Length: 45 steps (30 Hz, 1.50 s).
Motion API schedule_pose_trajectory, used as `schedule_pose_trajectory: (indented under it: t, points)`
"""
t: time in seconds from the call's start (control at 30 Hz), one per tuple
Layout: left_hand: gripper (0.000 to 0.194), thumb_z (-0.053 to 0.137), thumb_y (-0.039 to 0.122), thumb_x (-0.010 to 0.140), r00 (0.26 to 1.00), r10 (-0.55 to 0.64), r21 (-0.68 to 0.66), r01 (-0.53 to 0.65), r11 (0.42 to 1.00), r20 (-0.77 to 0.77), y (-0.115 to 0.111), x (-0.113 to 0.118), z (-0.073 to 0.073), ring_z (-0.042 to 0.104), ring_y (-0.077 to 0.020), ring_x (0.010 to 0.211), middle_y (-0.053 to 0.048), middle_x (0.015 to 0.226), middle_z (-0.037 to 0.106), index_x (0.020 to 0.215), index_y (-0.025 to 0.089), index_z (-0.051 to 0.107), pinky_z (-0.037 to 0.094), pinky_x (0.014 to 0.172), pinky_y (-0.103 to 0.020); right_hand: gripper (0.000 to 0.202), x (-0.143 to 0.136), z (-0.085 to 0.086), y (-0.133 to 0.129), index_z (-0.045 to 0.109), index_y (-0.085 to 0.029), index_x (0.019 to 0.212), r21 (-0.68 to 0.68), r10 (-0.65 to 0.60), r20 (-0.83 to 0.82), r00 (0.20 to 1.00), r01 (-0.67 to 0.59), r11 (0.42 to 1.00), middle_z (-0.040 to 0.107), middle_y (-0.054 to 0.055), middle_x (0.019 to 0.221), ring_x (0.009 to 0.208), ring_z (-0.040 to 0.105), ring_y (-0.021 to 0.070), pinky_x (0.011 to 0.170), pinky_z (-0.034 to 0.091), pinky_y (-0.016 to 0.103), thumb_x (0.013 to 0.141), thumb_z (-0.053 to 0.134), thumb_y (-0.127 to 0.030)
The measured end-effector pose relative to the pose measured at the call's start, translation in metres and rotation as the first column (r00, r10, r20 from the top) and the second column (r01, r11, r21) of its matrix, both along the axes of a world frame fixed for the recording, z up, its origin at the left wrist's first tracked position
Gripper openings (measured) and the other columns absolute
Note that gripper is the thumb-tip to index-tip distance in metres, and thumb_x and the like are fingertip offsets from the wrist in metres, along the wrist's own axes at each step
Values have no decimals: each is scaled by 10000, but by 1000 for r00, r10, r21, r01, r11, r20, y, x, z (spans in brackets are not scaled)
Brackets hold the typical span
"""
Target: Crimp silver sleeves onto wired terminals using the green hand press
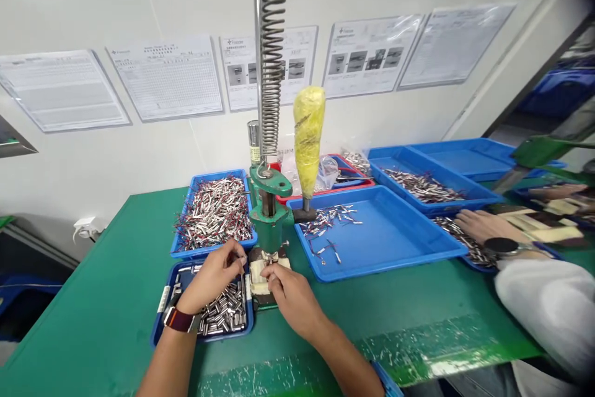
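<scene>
Tubes (225,318) lie in a tray beneath the left hand (212,279). Its fingers and the right hand's (295,301) curl near the press (269,226); I cannot tell their grip. Bumping the handle (308,137) could pinch fingertips.

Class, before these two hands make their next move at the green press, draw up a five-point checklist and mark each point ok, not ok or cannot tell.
1. Handle free: ok. The yellow handle stands upright with no hand on it.
2. Fingers clear of the green press: not ok. The right hand has its fingertips at the block below it.
3. Part seated straight: cannot tell. The fingers and press hide the spot.
4. Metal tubes in supply: ok. Many lie in the dark blue tray under the left hand.
5. Co-worker's hand clear: ok. It is well to the right.
</scene>
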<state>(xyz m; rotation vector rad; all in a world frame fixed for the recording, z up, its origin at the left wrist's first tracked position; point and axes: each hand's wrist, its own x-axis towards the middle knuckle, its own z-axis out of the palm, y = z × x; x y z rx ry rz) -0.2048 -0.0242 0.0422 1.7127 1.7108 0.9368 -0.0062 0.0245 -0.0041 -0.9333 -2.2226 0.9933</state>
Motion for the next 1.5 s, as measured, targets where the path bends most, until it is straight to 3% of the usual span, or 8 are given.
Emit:
schedule_pose_trajectory:
  t: [0.13, 0.37, 0.7, 1.07, 1.17, 1.3, 1.4, 1.5]
  points:
    - [203, 597, 373, 902, 831, 43, 96, -114, 989, 554, 9, 22, -2, 550, -134, 649, 10, 740, 595, 986, 189, 598, 418, 565, -234, 314, -1, 1, 0, 668, -195, 1003, 35, -20, 63, 998, 18, 999, 709, 37, 879, 804, 637, 178, 724, 399, 257, 871, 402, -92]
    - [166, 771, 278, 766, 546, 67, 83, -245, 966, 835, 20, 42, -18, 584, -134, 807, -9, 843, 639, 871, 171, 701, 452, 753, -243, 357, -3, 10, 0, 707, -214, 874, -17, 66, 74, 995, -65, 998, 731, 9, 863, 781, 644, 149, 717, 404, 216, 790, 418, -23]
    - [314, 698, 240, 844, 616, -110, 163, -31, 986, 780, 24, 61, -19, 601, -150, 893, -30, 1024, 669, 1141, 229, 595, 456, 831, -268, 350, -1, 0, -5, 676, -234, 1050, 58, 63, 137, 989, -71, 996, 744, 14, 1016, 902, 680, 181, 758, 396, 237, 836, 443, -84]
    - [315, 755, 260, 793, 753, -122, 195, -9, 981, 647, 26, 48, -15, 588, -188, 946, -16, 919, 636, 1067, 210, 609, 433, 847, -281, 299, 10, 0, -7, 688, -198, 993, -58, 144, -22, 989, -145, 988, 643, -13, 644, 541, 552, 121, 567, 376, 224, 883, 415, -146]
    - [279, 731, 286, 817, 766, -109, 196, -23, 980, 633, 23, 48, -18, 587, -179, 927, -25, 954, 660, 1057, 207, 613, 424, 850, -282, 235, 30, 35, 10, 661, -187, 940, -96, -14, -310, 950, -17, 995, 566, -40, 555, 443, 480, 102, 475, 387, 210, 915, 430, -227]
    - [506, 748, 322, 799, 742, -87, 156, -24, 987, 665, 19, 50, -24, 598, -183, 914, -51, 1060, 682, 1262, 233, 564, 434, 837, -290, 185, 37, 149, 68, 604, -211, 1056, 75, -260, -780, 570, 496, 865, 642, 2, 799, 675, 609, 110, 622, 496, 228, 942, 512, -324]
    - [456, 739, 336, 803, 785, -51, 146, -51, 988, 617, 17, 51, -24, 597, -194, 927, -69, 1068, 688, 1220, 204, 610, 432, 845, -296, 291, 17, 233, 111, 576, -208, 1146, 198, 20, -750, 661, 197, 960, 654, 37, 975, 839, 657, 131, 718, 527, 263, 969, 461, -409]
    - [381, 726, 329, 813, 825, -26, 137, -62, 989, 564, 16, 50, -22, 587, -185, 874, -55, 994, 683, 1154, 184, 641, 430, 813, -285, 387, 6, 262, 113, 599, -173, 964, 69, 151, -736, 660, -149, 986, 627, 16, 775, 620, 629, 107, 578, 513, 245, 982, 374, -487]
